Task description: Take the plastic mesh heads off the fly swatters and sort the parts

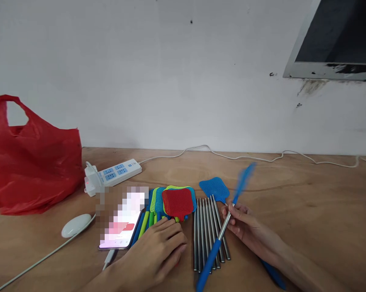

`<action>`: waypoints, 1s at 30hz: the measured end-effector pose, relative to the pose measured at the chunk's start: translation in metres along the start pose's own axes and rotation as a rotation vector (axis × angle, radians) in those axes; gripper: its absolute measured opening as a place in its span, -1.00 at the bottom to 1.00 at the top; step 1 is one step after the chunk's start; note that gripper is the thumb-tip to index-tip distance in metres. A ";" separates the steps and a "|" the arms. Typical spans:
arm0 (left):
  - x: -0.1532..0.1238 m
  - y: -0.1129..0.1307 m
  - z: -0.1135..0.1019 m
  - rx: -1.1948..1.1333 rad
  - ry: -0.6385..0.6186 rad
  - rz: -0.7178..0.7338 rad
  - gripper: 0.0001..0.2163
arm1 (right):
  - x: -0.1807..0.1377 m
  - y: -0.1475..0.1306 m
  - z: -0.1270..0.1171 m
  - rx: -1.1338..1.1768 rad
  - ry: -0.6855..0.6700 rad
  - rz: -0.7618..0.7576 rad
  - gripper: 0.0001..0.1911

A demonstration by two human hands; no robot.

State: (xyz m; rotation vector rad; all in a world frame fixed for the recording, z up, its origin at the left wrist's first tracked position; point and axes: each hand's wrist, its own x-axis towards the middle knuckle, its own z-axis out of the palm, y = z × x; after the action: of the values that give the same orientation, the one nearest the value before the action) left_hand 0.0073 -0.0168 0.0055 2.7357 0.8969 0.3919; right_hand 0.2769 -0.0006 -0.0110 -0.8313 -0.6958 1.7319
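My right hand grips the metal rod of a blue fly swatter between thumb and fingers. This swatter slants up to the right, its head seen edge-on and blurred. Behind that hand lies another blue fly swatter, its blue grip showing below my wrist. My left hand lies palm down, fingers loosely stretched, by the coloured handles and the pile of mesh swatter heads. A red swatter head tops that pile. Several bare metal rods lie side by side between my hands.
A lit phone on a cable lies left of the handles. Behind it stands a white power strip, its cord running along the wall. A white oval device and a red plastic bag are at the left.
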 end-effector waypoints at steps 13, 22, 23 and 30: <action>0.001 0.002 -0.001 -0.005 0.054 0.022 -0.83 | 0.000 0.007 0.002 -0.071 -0.004 0.003 -0.73; 0.001 0.005 -0.001 -0.047 0.025 0.013 -0.90 | -0.008 0.006 0.014 -0.063 0.081 0.017 -0.65; 0.001 0.006 -0.001 -0.056 0.021 0.011 -0.90 | -0.008 0.006 0.016 -0.051 0.075 0.027 -0.63; 0.002 0.010 0.000 -0.062 -0.004 0.000 -0.88 | -0.007 0.013 0.014 0.019 0.086 -0.029 -0.70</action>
State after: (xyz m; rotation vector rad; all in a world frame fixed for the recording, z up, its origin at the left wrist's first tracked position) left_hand 0.0141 -0.0234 0.0087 2.6797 0.8690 0.4066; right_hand 0.2595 -0.0118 -0.0118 -0.8737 -0.6299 1.6642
